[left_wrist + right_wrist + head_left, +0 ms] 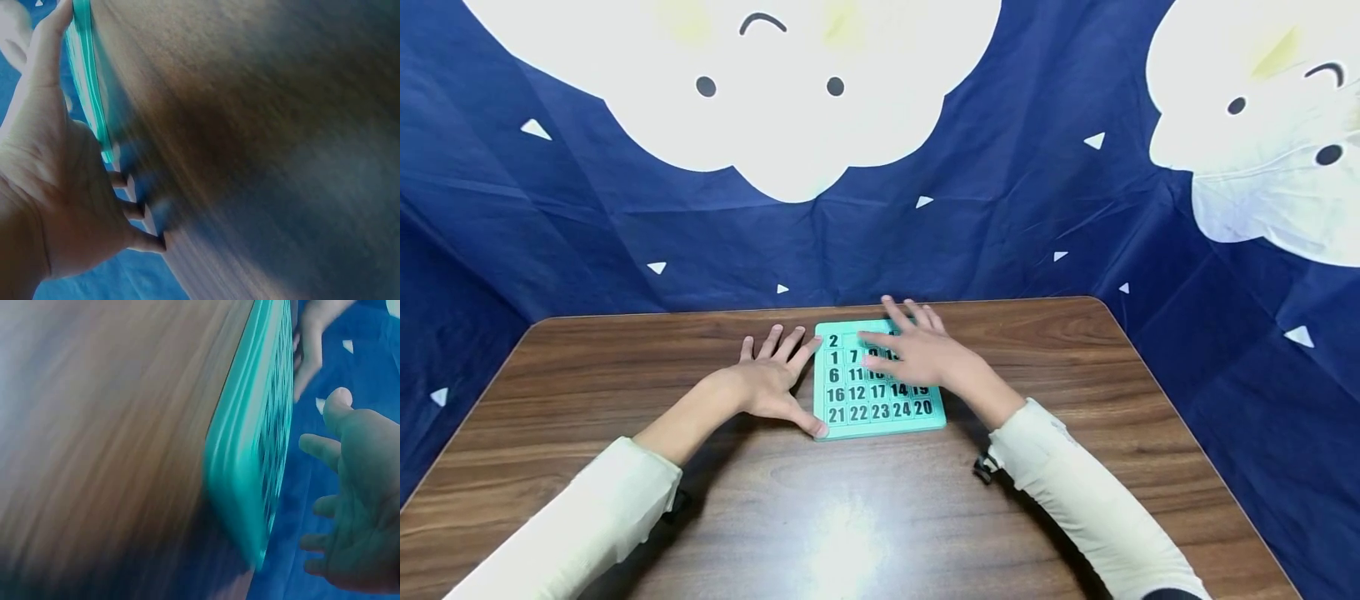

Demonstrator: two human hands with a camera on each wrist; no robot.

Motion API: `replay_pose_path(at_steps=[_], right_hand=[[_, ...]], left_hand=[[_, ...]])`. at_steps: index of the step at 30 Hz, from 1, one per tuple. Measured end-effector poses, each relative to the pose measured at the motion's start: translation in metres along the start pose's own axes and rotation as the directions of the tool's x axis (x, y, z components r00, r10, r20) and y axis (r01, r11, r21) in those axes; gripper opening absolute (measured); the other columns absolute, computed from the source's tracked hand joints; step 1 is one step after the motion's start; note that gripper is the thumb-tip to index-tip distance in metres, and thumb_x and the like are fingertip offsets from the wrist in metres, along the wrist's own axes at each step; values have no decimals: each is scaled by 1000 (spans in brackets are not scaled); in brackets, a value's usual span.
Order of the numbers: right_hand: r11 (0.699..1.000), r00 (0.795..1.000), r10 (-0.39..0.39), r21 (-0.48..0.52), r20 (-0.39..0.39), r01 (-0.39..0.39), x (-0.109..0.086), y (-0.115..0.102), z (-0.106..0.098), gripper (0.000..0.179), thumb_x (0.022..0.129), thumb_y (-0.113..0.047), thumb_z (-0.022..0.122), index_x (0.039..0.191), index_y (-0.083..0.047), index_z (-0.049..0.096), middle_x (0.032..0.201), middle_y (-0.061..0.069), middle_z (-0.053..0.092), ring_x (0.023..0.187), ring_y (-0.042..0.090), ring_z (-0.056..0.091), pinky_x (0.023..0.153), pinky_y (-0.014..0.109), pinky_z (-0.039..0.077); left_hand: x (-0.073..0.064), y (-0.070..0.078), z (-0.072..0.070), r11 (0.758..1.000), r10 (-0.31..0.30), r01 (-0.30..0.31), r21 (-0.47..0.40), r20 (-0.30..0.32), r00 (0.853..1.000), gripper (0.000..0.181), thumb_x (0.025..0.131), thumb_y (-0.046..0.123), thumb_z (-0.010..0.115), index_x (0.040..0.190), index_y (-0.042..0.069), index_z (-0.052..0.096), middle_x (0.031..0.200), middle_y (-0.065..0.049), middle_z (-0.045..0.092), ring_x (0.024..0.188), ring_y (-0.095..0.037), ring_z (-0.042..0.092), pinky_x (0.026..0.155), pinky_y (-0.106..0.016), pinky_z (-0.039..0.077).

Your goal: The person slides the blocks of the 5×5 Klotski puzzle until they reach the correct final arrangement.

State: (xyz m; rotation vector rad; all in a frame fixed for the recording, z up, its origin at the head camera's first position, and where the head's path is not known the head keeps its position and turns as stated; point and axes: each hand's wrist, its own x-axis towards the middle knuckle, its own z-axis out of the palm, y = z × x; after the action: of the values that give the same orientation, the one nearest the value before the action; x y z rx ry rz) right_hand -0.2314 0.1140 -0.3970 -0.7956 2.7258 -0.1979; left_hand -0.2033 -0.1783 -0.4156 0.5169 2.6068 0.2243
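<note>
A turquoise number sliding puzzle (883, 431) lies flat on the wooden table, its square tiles printed with black numbers. My left hand (767, 388) is spread at its left side, the thumb at the near left corner and the index fingertip by the far left edge. Over the upper right part of the puzzle hovers my right hand (925, 354), fingers spread and holding nothing. It hides several tiles of the upper rows. To the right of the tile marked 2 (833, 341), a gap shows in the top row. The right wrist view shows the puzzle's thick side rim (234, 462) beside the right hand.
The brown wooden table (737, 517) has rounded far corners and a bright light reflection near the front. Behind it hangs a dark blue cloth (685, 225) with white cloud shapes and small triangles. Dark wrist straps show at both light sleeves (1067, 492).
</note>
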Motion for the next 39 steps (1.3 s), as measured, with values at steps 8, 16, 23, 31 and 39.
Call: replay_pose_path(at_steps=[8,16,23,31,39], right_hand=[[1000,998,-13,-24,55,14,20,-21,3,68,113,-79,34,175,-53,34,193,6,-7,179,43,-7,144,66,-4],[999,999,-22,-30,42,23,5,-9,-1,65,114,-76,37,174,-52,37,193,8,-6,179,46,-4,143,70,-1],[997,994,-56,-43,94,60,17,-31,1,67,112,-79,38,174,-54,35,193,4,-9,179,43,-8,143,67,-4],[994,999,-16,-103,49,21,30,-33,-1,68,113,-77,35,176,-51,32,193,6,-7,179,43,-4,144,65,-2],[993,994,-72,-84,79,79,6,-37,7,70,111,-80,38,175,-51,35,193,4,-8,179,44,-6,143,69,-3]], left_hand=[[1,-1,-2,1000,-3,3,13,17,1000,158,73,99,77,184,23,-7,191,-20,-13,175,-52,-19,132,-85,-9],[0,-2,-1,1000,-4,4,8,9,1000,159,72,99,78,184,24,-6,191,-20,-13,175,-52,-19,132,-85,-10],[1,-2,-2,1000,-4,3,15,17,1000,158,72,99,77,184,24,-6,191,-19,-13,175,-52,-19,132,-85,-9],[1,-4,-1,1000,-13,13,13,15,1000,158,73,99,77,184,24,-7,191,-19,-13,175,-52,-19,132,-85,-9],[3,-3,1,1000,1,-1,13,15,1000,157,73,100,76,184,25,-7,191,-19,-14,175,-52,-20,131,-86,-10]])
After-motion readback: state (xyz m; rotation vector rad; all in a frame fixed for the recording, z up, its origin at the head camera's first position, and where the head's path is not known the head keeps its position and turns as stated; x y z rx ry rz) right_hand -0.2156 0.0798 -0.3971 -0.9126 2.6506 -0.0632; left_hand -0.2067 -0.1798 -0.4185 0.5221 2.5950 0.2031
